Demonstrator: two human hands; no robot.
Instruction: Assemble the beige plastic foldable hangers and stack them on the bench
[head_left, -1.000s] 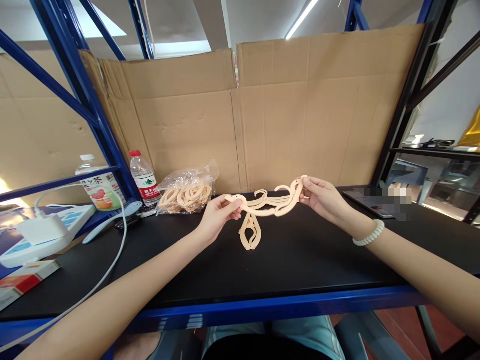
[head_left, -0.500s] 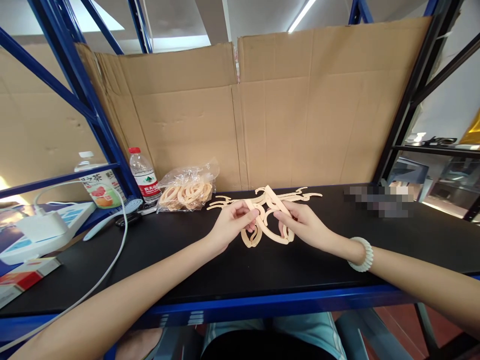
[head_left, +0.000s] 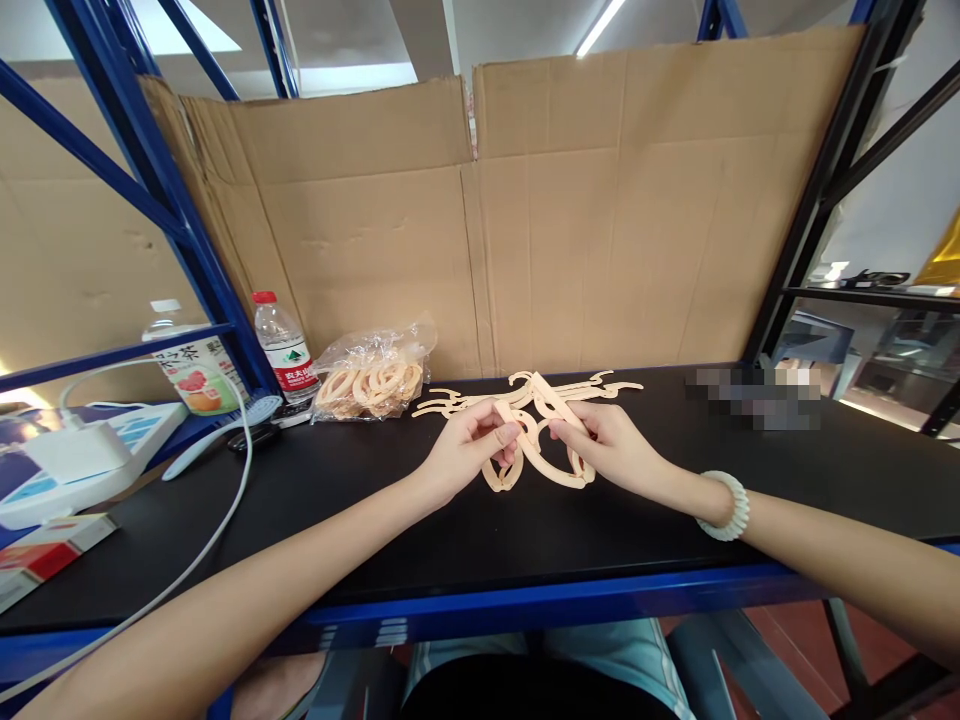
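Note:
Fingers closed, my left hand pinches one side of a beige folding clothes hanger. The opposite side of that same hanger is gripped between the thumb and fingers of my right hand. Its curved arms make a loop between my hands, just above the table; my fingers hide some of it. Below my left hand lies a folded hanger, partly covered. Behind both hands, several spread-out hangers with hooked ends overlap on the table.
A clear plastic bag of folded hangers lies at the back left of the black table. Beside it are a water bottle and a white brush. A white cable crosses the left side. Cardboard walls the back.
My right hand has shifted very slightly, and the hanger's loop is a little wider. Both hands keep their hold. The camera view has moved slightly.

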